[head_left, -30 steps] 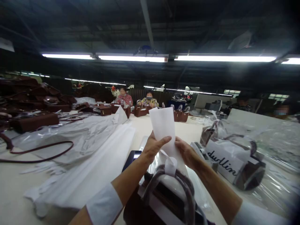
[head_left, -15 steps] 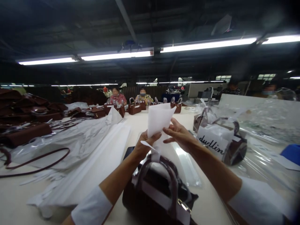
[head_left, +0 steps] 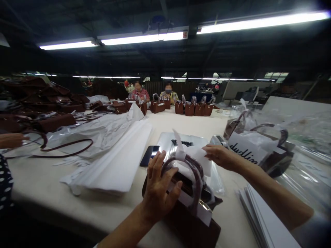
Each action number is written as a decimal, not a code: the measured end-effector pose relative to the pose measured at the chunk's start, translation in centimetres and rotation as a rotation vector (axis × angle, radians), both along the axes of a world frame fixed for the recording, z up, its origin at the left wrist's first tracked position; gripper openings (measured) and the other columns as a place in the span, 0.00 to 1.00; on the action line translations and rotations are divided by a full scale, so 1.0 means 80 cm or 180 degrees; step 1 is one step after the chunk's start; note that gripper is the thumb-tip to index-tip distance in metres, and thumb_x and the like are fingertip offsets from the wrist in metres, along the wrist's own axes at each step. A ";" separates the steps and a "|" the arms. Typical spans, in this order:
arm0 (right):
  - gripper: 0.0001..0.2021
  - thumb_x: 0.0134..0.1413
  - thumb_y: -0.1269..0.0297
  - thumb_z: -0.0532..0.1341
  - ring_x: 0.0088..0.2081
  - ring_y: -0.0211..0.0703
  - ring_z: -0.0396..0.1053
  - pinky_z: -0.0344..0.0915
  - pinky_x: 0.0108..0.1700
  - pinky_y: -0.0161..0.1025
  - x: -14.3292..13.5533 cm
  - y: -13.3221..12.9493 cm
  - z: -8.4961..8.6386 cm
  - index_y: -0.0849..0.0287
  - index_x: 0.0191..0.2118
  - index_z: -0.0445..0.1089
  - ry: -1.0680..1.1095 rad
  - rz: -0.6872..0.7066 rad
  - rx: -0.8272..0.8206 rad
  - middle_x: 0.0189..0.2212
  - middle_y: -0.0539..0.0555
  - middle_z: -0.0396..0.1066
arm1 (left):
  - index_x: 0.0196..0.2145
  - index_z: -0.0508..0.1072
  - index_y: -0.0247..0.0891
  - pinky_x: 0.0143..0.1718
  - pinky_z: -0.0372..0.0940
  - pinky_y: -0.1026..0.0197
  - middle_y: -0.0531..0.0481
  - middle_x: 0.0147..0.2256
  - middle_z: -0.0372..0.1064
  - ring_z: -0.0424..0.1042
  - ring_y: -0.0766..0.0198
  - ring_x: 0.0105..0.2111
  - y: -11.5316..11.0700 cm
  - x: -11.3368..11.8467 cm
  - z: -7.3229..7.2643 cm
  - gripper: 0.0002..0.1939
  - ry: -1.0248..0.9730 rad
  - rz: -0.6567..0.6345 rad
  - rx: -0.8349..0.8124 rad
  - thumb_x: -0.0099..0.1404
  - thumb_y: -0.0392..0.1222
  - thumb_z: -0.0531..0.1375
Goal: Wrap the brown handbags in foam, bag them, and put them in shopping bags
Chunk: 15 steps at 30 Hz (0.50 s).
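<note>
A dark brown handbag [head_left: 191,224] with wrapped handles [head_left: 198,182] stands right in front of me on the table. White strips wrap parts of it, and one is tied around the handles. My left hand [head_left: 161,187] lies over the bag's near-left side by the handles, fingers spread. Beyond the handles, my right hand [head_left: 219,156] pinches the edge of a thin white sheet [head_left: 203,156]; the sheet's lower part is hidden behind the handles. A clear plastic bag [head_left: 217,182] with black lettering lies flat under and behind the handbag.
A phone [head_left: 148,156] lies left of the handbag. White sheets [head_left: 116,162] and a brown strap [head_left: 69,147] are further left, near another person's hand [head_left: 11,140]. To the right are a wrapped bag [head_left: 243,148] and a paper stack [head_left: 263,217]. Brown bags [head_left: 190,109] line the back.
The white sheet has come down from above the handbag to behind its handles. My left hand has let go of it and moved onto the bag. The view has shifted left.
</note>
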State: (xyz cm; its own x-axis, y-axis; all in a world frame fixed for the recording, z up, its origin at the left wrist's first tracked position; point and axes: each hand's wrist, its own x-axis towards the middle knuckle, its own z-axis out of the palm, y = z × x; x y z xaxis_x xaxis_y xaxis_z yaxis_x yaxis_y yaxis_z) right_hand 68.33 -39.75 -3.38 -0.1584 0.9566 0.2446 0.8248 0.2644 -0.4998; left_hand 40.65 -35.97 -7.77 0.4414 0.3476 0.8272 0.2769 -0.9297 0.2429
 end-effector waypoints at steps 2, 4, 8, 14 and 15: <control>0.11 0.55 0.73 0.51 0.32 0.40 0.64 0.62 0.36 0.39 -0.007 0.000 0.002 0.60 0.37 0.70 -0.0642 0.0018 0.0196 0.31 0.55 0.65 | 0.50 0.63 0.34 0.57 0.49 0.41 0.37 0.60 0.39 0.43 0.44 0.60 0.003 0.008 -0.005 0.22 0.0103 0.0232 -0.0106 0.58 0.42 0.58; 0.13 0.57 0.74 0.49 0.31 0.40 0.63 0.61 0.34 0.38 -0.015 -0.001 0.006 0.60 0.41 0.69 -0.1326 0.0043 0.0423 0.31 0.56 0.64 | 0.52 0.60 0.32 0.57 0.50 0.43 0.35 0.61 0.36 0.41 0.44 0.60 0.004 0.015 -0.008 0.28 0.0203 0.0389 -0.0189 0.57 0.48 0.59; 0.13 0.56 0.78 0.49 0.33 0.40 0.61 0.60 0.33 0.35 -0.033 0.000 0.017 0.60 0.41 0.67 -0.1855 0.0313 0.0625 0.31 0.55 0.62 | 0.54 0.58 0.32 0.58 0.50 0.45 0.35 0.62 0.31 0.39 0.45 0.61 0.000 0.026 -0.009 0.31 0.0287 0.0554 -0.0433 0.57 0.51 0.58; 0.12 0.57 0.76 0.49 0.41 0.41 0.62 0.64 0.39 0.37 -0.050 0.015 0.018 0.57 0.42 0.66 -0.1581 0.0777 0.0712 0.36 0.55 0.64 | 0.37 0.66 0.35 0.55 0.57 0.52 0.38 0.60 0.44 0.51 0.52 0.58 -0.001 0.030 -0.004 0.13 -0.0049 0.0432 -0.0907 0.59 0.47 0.58; 0.12 0.57 0.75 0.50 0.43 0.42 0.62 0.64 0.41 0.37 -0.054 0.015 0.016 0.56 0.42 0.66 -0.1483 0.0746 0.0728 0.38 0.56 0.64 | 0.33 0.66 0.36 0.54 0.58 0.53 0.39 0.58 0.48 0.53 0.53 0.57 0.000 0.031 -0.004 0.10 -0.0089 0.0372 -0.0898 0.60 0.46 0.57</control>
State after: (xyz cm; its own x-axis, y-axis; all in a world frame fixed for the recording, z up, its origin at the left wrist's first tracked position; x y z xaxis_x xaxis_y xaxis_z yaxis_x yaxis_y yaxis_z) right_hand 64.02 -38.56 -2.07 -0.5007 0.8139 0.2948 0.8508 0.5255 -0.0056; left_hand 43.12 -35.97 -8.09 0.3634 0.6124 0.7021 0.3676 -0.7867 0.4959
